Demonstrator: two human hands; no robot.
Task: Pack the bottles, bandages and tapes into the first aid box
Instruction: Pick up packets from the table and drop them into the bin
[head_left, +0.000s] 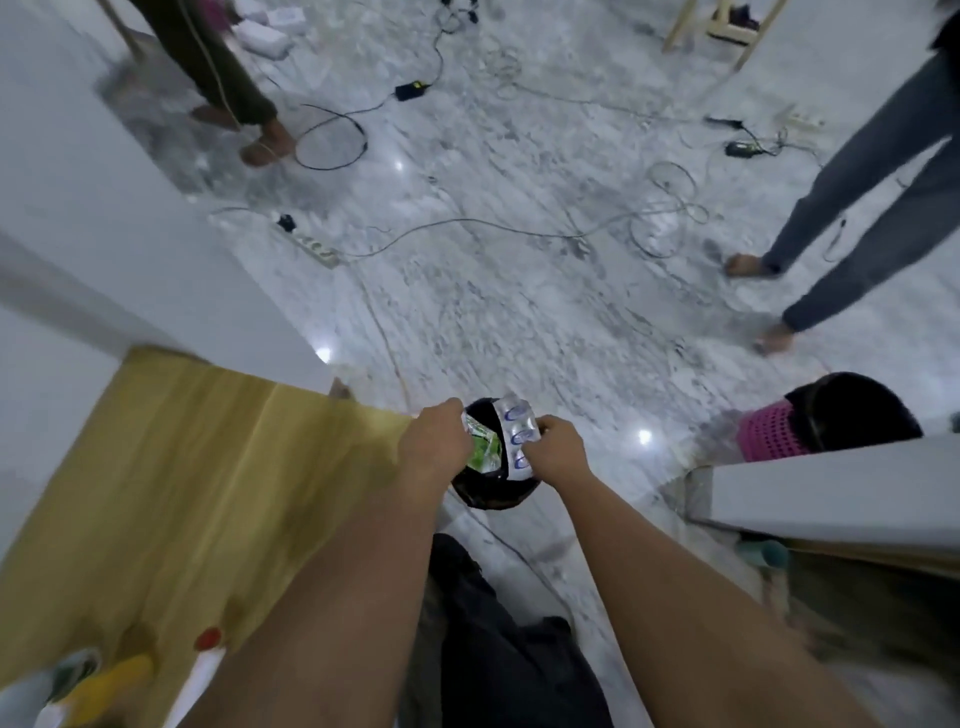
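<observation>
Both my arms reach forward over a black round bin on the floor. My left hand grips a crumpled green and silver wrapper above the bin. My right hand holds a silver blister strip with blue-ringed pockets, right beside the wrapper. On the wooden table at the lower left stand a white bottle with a red cap and a yellow bottle, both blurred. No first aid box shows.
Cables and power strips trail across the marble floor. One person's legs stand at the far left, another's at the right. A pink and black basket and a white tabletop edge lie to my right.
</observation>
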